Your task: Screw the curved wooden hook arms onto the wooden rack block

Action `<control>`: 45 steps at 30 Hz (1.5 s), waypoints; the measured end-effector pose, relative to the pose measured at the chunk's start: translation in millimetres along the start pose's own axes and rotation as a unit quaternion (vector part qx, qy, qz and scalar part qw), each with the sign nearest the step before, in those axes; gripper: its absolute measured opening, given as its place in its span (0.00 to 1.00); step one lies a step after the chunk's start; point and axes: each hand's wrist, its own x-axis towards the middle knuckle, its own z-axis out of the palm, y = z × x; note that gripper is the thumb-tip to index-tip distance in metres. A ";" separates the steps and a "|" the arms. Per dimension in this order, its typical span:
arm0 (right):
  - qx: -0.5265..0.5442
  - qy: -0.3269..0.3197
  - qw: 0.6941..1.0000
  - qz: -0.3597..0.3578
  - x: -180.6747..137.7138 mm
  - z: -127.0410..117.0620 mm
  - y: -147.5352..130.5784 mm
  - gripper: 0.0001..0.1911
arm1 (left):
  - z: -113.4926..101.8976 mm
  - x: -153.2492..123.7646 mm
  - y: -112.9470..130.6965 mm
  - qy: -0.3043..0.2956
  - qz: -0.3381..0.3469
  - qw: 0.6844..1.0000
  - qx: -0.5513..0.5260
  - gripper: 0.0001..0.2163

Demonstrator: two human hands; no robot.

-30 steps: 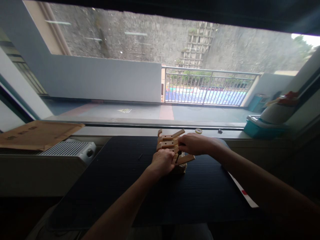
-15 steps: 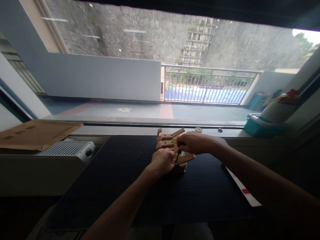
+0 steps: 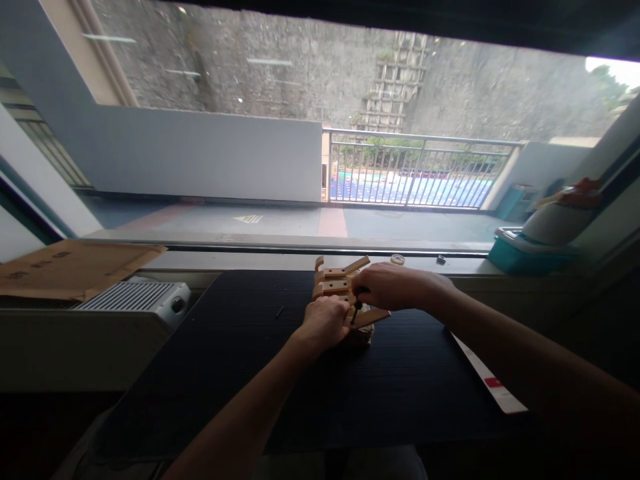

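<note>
Several wooden hooks with dark holes stand in a row on a wrapped block near the table's far side. My left hand is closed on the near end of the nearest wooden hook; its fingertips are partly hidden. Over that piece, my right hand is closed around a dark screwdriver. The screwdriver's shaft slants down to the wood beside my left fingers. Whether a screw sits under its tip is too small to tell.
On the black table lies a small dark rod. A flat white strip with a red mark rests at the right edge. A roll of tape and a teal box are on the sill; cardboard covers the radiator.
My right hand has turned and shifted very slightly around the screwdriver. My left hand and the wooden pieces stay in place.
</note>
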 end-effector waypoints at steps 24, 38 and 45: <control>0.010 0.034 0.999 0.038 -0.5 21.5 5.6 0.12 | -13.3 -7.0 -6.7 0.021 0.060 0.994 -0.089 0.17; 0.013 0.030 0.998 0.044 -2.3 17.7 -3.7 0.12 | 70.8 -46.5 -39.3 0.268 -0.065 0.874 -0.400 0.21; 0.011 0.023 0.998 0.064 3.9 13.1 -7.8 0.12 | 81.3 -34.7 -48.3 0.279 0.017 0.872 -0.402 0.20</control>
